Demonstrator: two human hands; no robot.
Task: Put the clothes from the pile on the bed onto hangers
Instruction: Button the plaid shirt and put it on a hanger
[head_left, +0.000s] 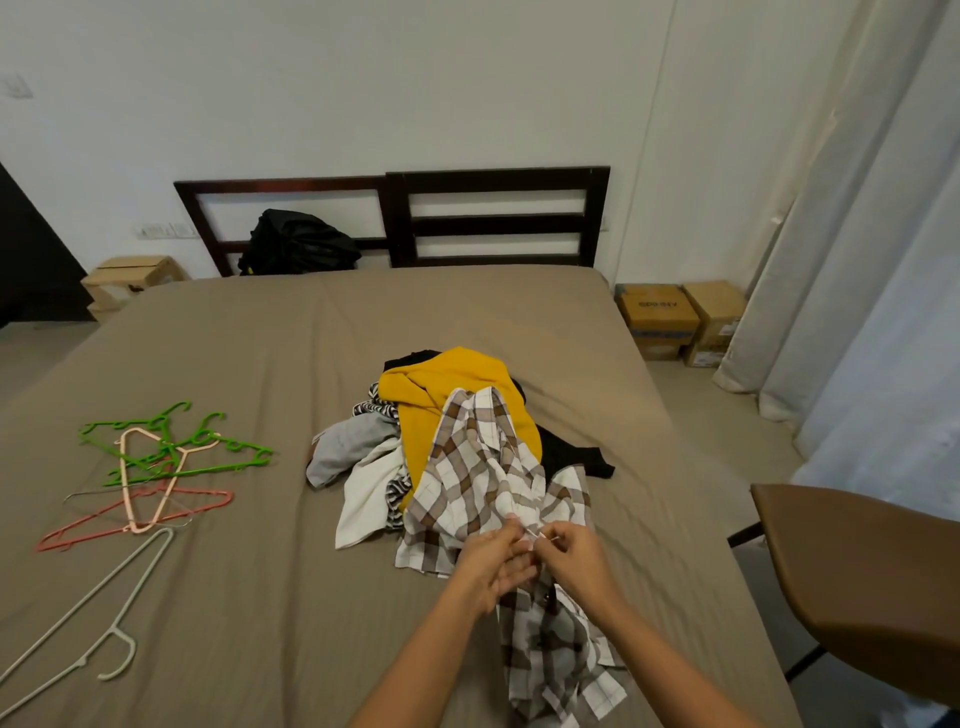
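Observation:
A brown-and-white checked shirt (483, 478) lies drawn out from the clothes pile (447, 400) toward the bed's near edge. My left hand (493, 564) and my right hand (574, 558) both pinch the shirt's fabric at its middle, fingertips close together. The pile holds a yellow garment, black, grey, white and striped pieces. On the left of the bed lie several hangers: green (171, 441), peach (140, 478), red (135, 514), and a white one (98, 618) nearest me.
The bed (260, 597) has a taupe sheet and a dark wooden headboard (493, 218) with a black bag (298, 241) against it. A brown chair (872, 571) stands at right. Cardboard boxes (675, 322) sit by the curtain (857, 286).

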